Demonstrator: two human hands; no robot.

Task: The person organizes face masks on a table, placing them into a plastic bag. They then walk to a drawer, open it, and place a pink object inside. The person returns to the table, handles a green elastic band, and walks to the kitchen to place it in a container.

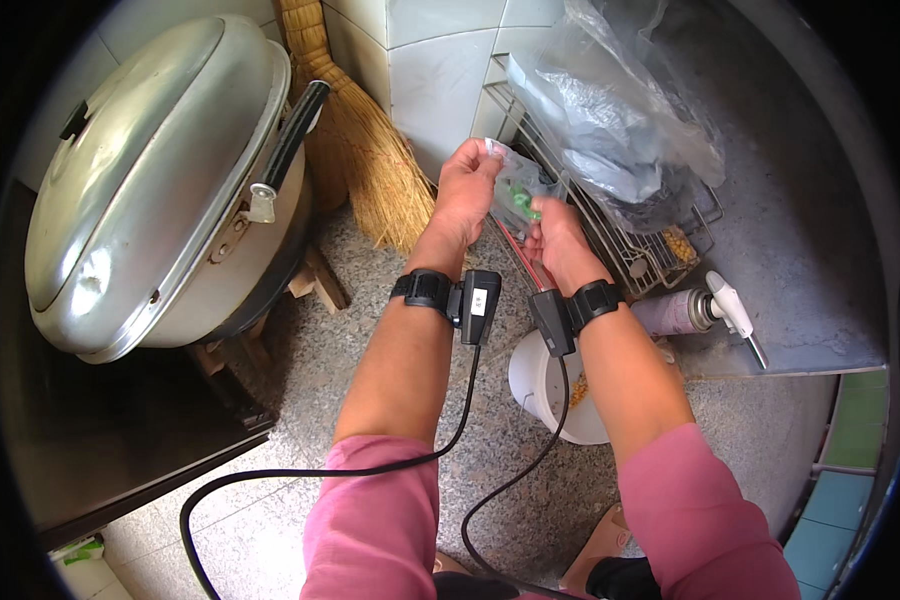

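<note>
A small clear plastic bag [511,180] with green on it is stretched between my two hands. My left hand [465,187] pinches its upper left corner between thumb and fingers. Lower down on the right, my right hand [557,234] grips the bag beside the green part. Just below the bag runs a thin red-edged strip [520,253], partly hidden by my right hand; what it belongs to I cannot tell. Beneath my right forearm stands a white plastic bucket [529,375] holding some yellow kernels [578,393].
A wire rack [640,264] carries a large crumpled plastic bag [607,142] and yellow kernels [677,244]. Beside it lies a gas canister [667,311] with a white torch head [729,304]. Leftward are a straw broom [371,165] and a big lidded metal pot [142,172]. Cables [330,472] trail from my wrists.
</note>
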